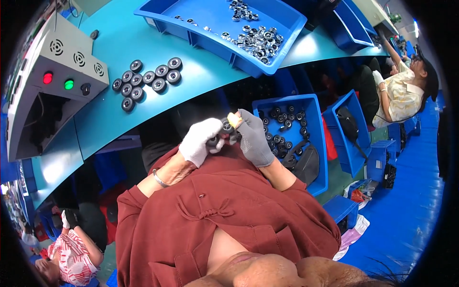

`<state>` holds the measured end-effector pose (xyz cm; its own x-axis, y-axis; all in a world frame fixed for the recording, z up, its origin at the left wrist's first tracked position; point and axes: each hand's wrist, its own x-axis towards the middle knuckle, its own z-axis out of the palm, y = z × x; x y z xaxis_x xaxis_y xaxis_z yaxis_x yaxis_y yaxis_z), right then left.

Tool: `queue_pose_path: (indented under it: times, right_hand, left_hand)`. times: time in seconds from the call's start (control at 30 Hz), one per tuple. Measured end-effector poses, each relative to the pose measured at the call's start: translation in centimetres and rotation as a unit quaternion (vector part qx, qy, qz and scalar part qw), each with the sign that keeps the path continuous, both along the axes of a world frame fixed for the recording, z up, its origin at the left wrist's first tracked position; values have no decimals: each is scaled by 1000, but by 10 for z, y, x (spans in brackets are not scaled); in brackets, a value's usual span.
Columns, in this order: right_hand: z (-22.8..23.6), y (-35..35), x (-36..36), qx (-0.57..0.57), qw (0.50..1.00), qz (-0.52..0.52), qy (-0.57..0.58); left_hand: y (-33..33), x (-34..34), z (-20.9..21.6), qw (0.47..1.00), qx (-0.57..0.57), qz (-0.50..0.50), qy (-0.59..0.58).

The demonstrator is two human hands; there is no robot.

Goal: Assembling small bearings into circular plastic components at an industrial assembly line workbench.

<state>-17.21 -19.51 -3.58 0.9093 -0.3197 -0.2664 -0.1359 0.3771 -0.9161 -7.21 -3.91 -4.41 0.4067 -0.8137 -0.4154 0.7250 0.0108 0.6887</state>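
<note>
In front of my chest, my two gloved hands are close together around small black toy wheels. My left hand (202, 142), in a white glove, is closed with dark wheels partly showing at its fingers. My right hand (255, 138), in a grey glove with yellow at a fingertip, pinches a black wheel (227, 125) with a spoked hub from the other side. The fingers hide part of what lies between the hands. On the teal table ahead stands a group of black wheels (137, 80) with shiny centres.
A blue tray (210, 44) with shiny hubs sits on the table. To my right, a blue bin (321, 143) holds black wheels and a dark pouch. A grey machine (57, 71) with red and green buttons stands left. Co-workers (406, 91) sit at both sides.
</note>
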Motion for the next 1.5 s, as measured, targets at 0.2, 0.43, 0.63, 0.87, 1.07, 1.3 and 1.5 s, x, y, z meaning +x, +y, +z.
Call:
queue_pose_path:
  times: [0.2,0.43,0.63,0.87,1.07,1.3,1.5]
  right_hand:
    - [4,6,-1,-78,997,6,0]
    - [-1,5,1,-25,1000,-7,-5]
    - [-12,10,1,40,996,-68,-32]
    - [-18,2,-4,97,988,-118,-12]
    - [-21,-69,-8,-76,969,-236,13]
    - [-40,-155,2,-299,925,-232,42]
    - [-27,-102,-11,-335,936,-86,71]
  left_hand:
    - [-5,-4,6,970,100,26,-220]
    - [-11,1,-1,997,61,47,25]
    - [-16,4,0,987,95,-16,-125]
    - [-33,8,9,934,144,-61,-322]
    - [-119,0,-27,988,-52,16,146]
    - [-196,3,-51,962,-169,40,211]
    - [-70,19,-24,941,-57,-213,-257]
